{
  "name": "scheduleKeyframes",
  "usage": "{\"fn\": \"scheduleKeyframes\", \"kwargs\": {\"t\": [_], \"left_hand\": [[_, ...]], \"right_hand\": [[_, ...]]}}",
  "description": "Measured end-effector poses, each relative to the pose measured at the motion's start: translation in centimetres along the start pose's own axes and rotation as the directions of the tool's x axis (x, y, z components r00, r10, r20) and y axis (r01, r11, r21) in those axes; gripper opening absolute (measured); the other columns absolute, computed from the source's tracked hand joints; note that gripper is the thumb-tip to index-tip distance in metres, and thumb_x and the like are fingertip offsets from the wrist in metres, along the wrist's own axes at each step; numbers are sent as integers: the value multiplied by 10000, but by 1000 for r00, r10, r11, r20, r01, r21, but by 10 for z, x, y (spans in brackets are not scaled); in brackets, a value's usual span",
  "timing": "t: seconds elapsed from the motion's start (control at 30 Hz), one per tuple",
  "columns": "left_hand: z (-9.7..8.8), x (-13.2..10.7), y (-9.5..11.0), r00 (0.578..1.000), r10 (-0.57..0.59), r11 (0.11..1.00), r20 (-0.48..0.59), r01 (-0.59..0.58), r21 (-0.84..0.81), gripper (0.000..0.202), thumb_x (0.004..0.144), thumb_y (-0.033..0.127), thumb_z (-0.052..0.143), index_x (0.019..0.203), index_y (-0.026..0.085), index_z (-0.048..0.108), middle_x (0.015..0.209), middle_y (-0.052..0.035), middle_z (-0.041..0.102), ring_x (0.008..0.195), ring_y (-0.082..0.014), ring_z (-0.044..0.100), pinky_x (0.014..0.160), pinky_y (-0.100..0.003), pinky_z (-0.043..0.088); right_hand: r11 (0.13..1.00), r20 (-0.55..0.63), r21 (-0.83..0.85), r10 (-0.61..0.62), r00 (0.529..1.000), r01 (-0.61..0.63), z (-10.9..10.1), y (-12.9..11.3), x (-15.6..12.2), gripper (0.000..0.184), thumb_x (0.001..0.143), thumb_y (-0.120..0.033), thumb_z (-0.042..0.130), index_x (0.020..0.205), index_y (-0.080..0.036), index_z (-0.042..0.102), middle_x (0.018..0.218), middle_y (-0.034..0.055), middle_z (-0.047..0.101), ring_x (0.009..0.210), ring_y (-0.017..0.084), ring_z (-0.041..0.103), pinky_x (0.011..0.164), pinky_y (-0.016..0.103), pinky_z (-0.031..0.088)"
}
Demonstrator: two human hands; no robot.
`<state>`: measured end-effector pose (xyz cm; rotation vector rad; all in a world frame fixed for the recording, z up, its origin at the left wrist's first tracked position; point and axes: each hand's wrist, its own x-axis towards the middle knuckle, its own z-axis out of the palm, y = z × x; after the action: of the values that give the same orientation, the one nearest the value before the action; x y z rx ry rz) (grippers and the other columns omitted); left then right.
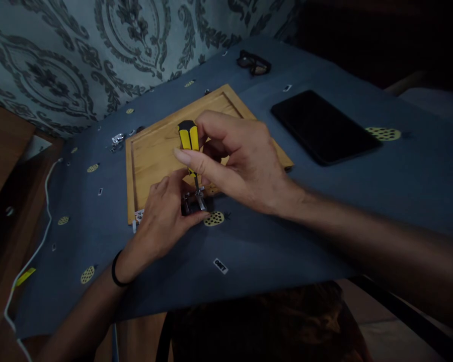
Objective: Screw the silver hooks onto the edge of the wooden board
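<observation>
My right hand [237,161] is closed around the yellow and black handle of a screwdriver [189,136], held upright with its shaft pointing down. The tip meets a metal hinge [200,198] at the near edge of a wooden cabinet door [158,146]. With fingers and thumb, my left hand [166,206] grips the hinge from the left; part of it is hidden behind the fingers. The door lies flat on the blue patterned tablecloth [249,251]. Another metal fitting [138,217] shows at the door's near left corner, partly covered by my left hand.
Loose metal hardware [117,141] lies beyond the door's left side. To the right is a black tablet [324,125], with dark-framed glasses [253,63] farther back. A white cable [47,216] runs along the table's left side. The patterned wall [136,40] borders the far edge.
</observation>
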<state>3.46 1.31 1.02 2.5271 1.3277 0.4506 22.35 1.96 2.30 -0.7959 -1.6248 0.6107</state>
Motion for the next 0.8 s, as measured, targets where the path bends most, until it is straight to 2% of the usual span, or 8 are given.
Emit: {"fn": "scheduleKeyframes", "kwargs": {"t": [0.1, 0.23, 0.37, 0.47, 0.63, 0.8], "left_hand": [[1, 0, -1, 1000, 3, 1000, -8, -3, 7, 701, 769, 321, 869, 1328, 207, 462, 1144, -74, 710, 1055, -309, 683, 886, -459, 522], [3, 0, -2, 1000, 17, 1000, -23, -16, 27, 661, 753, 368, 882, 1268, 210, 498, 1122, -72, 713, 1048, -318, 685, 892, -471, 526], [4, 0, -4, 999, 27, 996, -35, -24, 86, 601, 761, 383, 871, 1219, 197, 529, 1098, -79, 704, 1041, -329, 679, 893, -485, 526], [4, -1, -5, 999, 33, 994, -41, -29, 107, 589, 757, 395, 870, 1202, 193, 541, 1063, -78, 699, 1020, -333, 678, 870, -481, 529], [4, -2, -6, 999, 34, 993, -41, -30, 111, 543, 768, 408, 857, 1163, 199, 548, 1064, -76, 693, 1018, -328, 676, 869, -475, 532], [4, -2, -6, 998, 40, 994, -46, -35, 106, 532, 781, 417, 848, 1168, 204, 551, 1106, -82, 692, 1052, -322, 669, 892, -471, 532]], "right_hand": [[1000, 23, 24, -2, 1000, 2, 1, 1, -1, 454, 946, -600, 613, 749, -230, 438, 681, -52, 427, 642, 108, 443, 637, 258, 419], [997, 75, 19, 77, 994, -79, 1, -1, -1, 432, 960, -596, 581, 765, -237, 442, 686, -36, 471, 675, 129, 490, 612, 258, 419], [996, 118, 60, 54, 992, -61, -1, -2, 1, 423, 944, -560, 619, 747, -233, 437, 693, -33, 498, 690, 125, 521, 610, 253, 414], [992, 145, 117, 32, 989, -49, -2, -2, 3, 397, 927, -526, 657, 752, -227, 462, 670, -46, 495, 651, 110, 506, 587, 253, 392], [996, 164, 74, 38, 986, -51, -4, -1, 5, 411, 930, -506, 663, 737, -226, 434, 650, -61, 456, 613, 93, 452, 552, 249, 349], [995, 222, 59, 70, 973, -85, -7, -3, 7, 408, 947, -476, 659, 707, -210, 464, 668, -49, 485, 657, 93, 474, 572, 232, 384]]}}
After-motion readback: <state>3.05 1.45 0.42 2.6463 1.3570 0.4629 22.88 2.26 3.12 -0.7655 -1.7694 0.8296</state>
